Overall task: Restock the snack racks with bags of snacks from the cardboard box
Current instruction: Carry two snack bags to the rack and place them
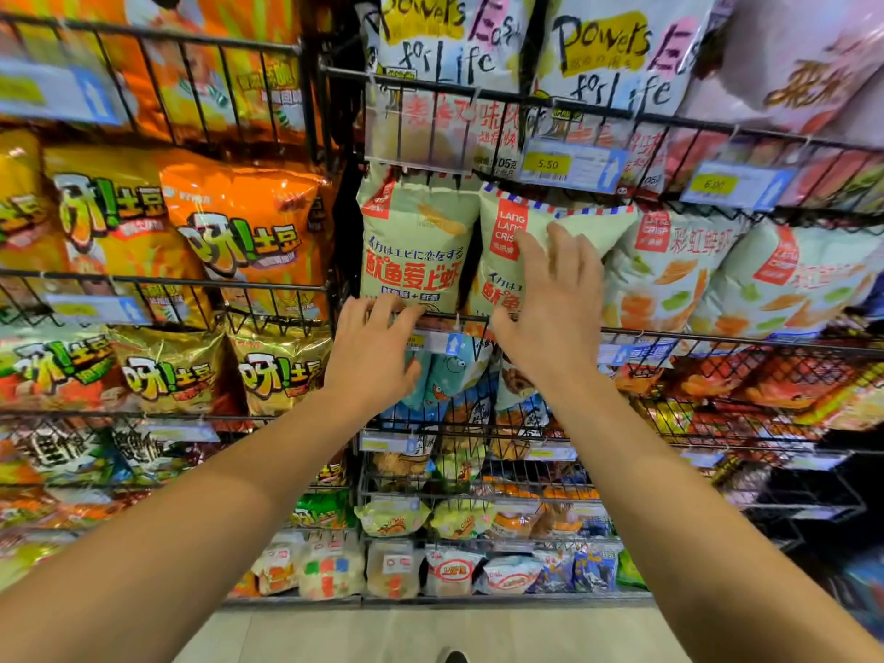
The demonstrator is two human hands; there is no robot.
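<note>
Head view, right hand (550, 303) flat with fingers spread on pale green snack bag (502, 260), left hand (370, 349) fingers loosely extended over wire rack rail (669, 333), neighbouring bags touching both sides.

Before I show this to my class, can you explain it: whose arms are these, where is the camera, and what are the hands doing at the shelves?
There is no machine here. The single picture comes from a wide-angle camera worn on a person's head, looking forward and down, so both bare arms reach into view. They face wire snack racks full of bags. The right hand lies with spread fingers on a pale green crisp bag, its grip open. The left hand rests at the rack's front rail below a matching bag. Neither hand clearly holds anything. The cardboard box is not in view.
</note>
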